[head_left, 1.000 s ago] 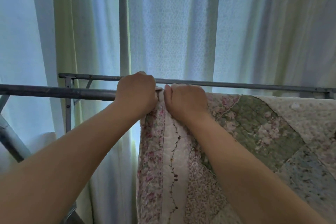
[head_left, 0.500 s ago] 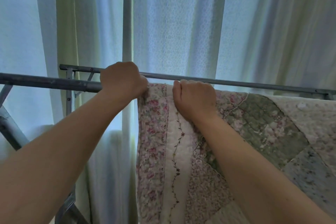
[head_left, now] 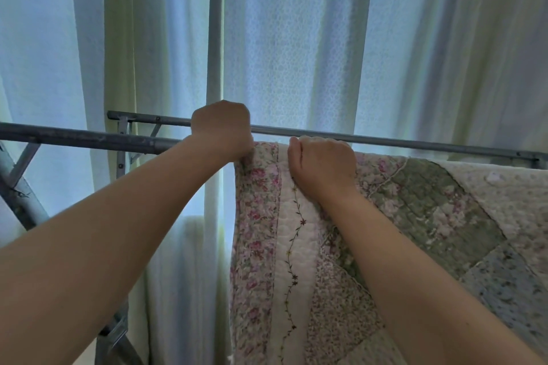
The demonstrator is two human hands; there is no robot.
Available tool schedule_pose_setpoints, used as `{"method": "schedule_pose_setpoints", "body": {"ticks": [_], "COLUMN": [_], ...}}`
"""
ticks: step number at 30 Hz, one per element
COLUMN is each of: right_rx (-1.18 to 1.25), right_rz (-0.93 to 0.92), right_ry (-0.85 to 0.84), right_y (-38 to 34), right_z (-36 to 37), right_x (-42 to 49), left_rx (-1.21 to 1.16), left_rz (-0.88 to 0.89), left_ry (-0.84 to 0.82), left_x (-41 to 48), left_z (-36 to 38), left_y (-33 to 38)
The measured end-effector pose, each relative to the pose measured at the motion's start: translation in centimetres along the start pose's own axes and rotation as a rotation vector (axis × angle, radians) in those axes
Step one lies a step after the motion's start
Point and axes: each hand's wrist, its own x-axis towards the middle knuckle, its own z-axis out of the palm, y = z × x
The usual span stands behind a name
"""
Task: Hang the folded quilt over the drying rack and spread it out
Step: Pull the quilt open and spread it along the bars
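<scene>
- Left hand [head_left: 221, 127]: back turned toward the camera, fingers curled over and gripping the upper left corner of the quilt [head_left: 415, 204] right at the near rail [head_left: 89, 138]; fingertips hidden behind the hand.
- Right hand [head_left: 321, 163]: just beside the left, parted from it by a narrow strip of cloth; fingers curled over the quilt's top fold and holding it, thumb lying along the side nearest the left hand.
- Quilt: draped over the near rail of the drying rack [head_left: 121, 145], hanging down on the camera side and covering the rail from the left hand to the right edge of the view; far side hidden.
- Quilt pattern, left to right: pink floral border strip, white strip with an embroidered vine, then green, cream and blue-grey diamond patches.
- Near rail: grey metal, bare to the left of the left hand.
- Far rail [head_left: 415, 141]: parallel behind the near one, bare along its visible length, passing behind the left hand.
- Leg [head_left: 20, 195]: slanted, at the left edge, braced to the near rail.
- Curtains [head_left: 296, 38]: pale, sheer, backlit, hanging behind the rack, with an upright post [head_left: 215, 24] showing between two panels.
- Both forearms: bare, reaching up from the lower corners of the view.
</scene>
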Motion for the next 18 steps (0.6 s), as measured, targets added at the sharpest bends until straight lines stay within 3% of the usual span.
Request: {"method": "schedule_pose_setpoints", "body": {"ticks": [7,13,18], "right_rx": [-0.014,-0.010,-0.013], "right_rz": [-0.005,0.001,0.019], "right_ry": [0.026,0.060,0.034], "right_y": [-0.1,0.1,-0.3], "right_z": [0.1,0.1,0.2], "right_x": [-0.1,-0.2,-0.2], "left_rx": [-0.067,-0.060,-0.377], "left_rz": [-0.144,-0.022,-0.193], "left_ry": [0.148,0.332,0.126], "left_x": [-0.9,-3.1,-6.3], "left_z": [1.1,1.9,4.8], "left_y": [-2.2,-2.8,-4.2]}}
